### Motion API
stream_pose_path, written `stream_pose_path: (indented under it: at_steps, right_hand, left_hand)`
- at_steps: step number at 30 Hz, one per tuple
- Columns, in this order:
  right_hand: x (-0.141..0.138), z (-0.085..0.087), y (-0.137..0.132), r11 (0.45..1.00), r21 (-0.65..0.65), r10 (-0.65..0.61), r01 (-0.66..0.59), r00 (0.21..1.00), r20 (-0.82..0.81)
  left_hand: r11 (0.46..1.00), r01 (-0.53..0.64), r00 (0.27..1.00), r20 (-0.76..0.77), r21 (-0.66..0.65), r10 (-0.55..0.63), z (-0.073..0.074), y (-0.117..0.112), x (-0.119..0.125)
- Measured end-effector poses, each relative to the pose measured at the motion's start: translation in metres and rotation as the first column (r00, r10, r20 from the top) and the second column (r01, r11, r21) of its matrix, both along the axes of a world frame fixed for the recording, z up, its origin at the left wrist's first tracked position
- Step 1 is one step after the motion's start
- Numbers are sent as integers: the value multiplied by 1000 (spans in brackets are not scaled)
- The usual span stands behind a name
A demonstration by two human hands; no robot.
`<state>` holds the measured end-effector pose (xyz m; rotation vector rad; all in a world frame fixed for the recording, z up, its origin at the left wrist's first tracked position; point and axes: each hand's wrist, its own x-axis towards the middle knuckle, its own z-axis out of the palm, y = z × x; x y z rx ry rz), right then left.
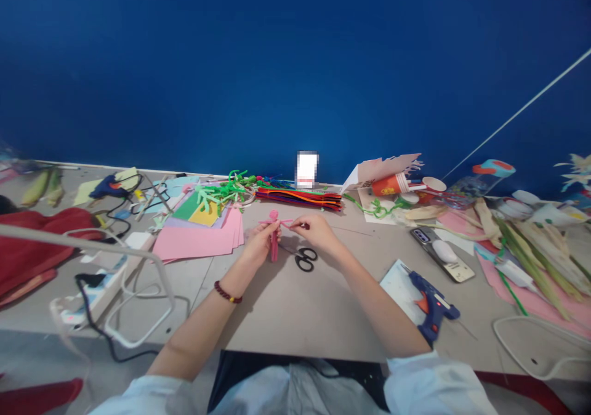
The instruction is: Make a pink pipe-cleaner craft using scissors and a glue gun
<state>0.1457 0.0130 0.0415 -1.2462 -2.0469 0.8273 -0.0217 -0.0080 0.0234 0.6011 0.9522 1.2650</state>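
Above the middle of the table, my left hand is closed around a pink pipe-cleaner figure, which stands upright with a rounded top and arms sticking out sideways. Fingers of my right hand pinch the end of its right-pointing pink strand. Just below the two hands lie scissors with black handles, their blades partly hidden behind my left hand. Beyond my hands rests a bundle of red, orange and dark pipe cleaners.
Pink paper sheets and green pipe-cleaner shapes lie to the left, near a power strip with cables. On the right are a blue glue gun, a phone, a red paper cup and dried husks.
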Motion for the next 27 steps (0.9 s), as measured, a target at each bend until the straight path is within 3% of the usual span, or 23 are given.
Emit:
stream_pose_path:
  at_steps: [3, 6, 10, 14, 19, 27]
  right_hand:
    - [1, -4, 2, 999, -43, 0, -1, 1000, -6]
    - [5, -4, 5, 1000, -6, -22, 22, 999, 28]
    - [8, 4, 4, 990, 93, -114, 105, 989, 92]
    - [5, 16, -4, 968, 203, -177, 148, 976, 131]
    - [-3, 25, -14, 949, 280, -188, 143, 972, 139]
    - [-12, 15, -17, 991, 118, -57, 61, 998, -30]
  left_hand:
    - [995, 103, 994, 38, 13, -103, -2, -1, 0]
    - [989, 141, 987, -86, 49, -136, -3, -4, 0]
    - [987, 97, 934, -354, 128, -46, -1, -7, 2]
    - [977, 115, 870, -492, 180, -12, 3, -10, 4]
    - [957, 60, 840, -532, 283, 104, 5, -11, 7]
    - [978, -93, 892, -421, 185, 164, -5, -3, 1]
